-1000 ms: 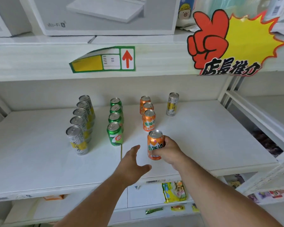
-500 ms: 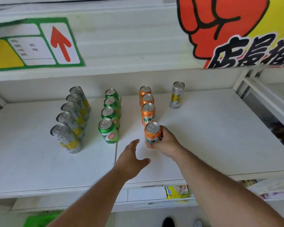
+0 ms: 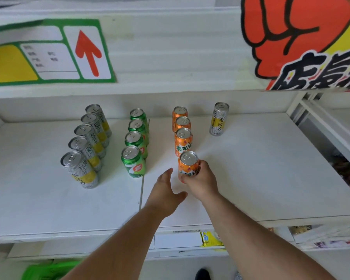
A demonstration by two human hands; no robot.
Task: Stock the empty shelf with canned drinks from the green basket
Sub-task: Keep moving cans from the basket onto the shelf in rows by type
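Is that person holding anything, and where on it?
The right hand grips the front orange can round its lower side. The left hand holds nothing.

On the white shelf [image 3: 261,168], upright cans in front-to-back rows: five silver-and-yellow cans [image 3: 89,142] at left, four green cans [image 3: 136,138], four orange cans [image 3: 183,136], one silver can [image 3: 219,119] alone at right rear. Below, a corner of the green basket [image 3: 49,269].

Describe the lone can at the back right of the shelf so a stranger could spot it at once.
Start at the white shelf under the red-and-yellow sign. Four lines of cans run front to back; pass the orange row to its right. There one tall silver can with a yellow band stands alone by the back wall, slimmer than the orange cans and with no can in front of it.
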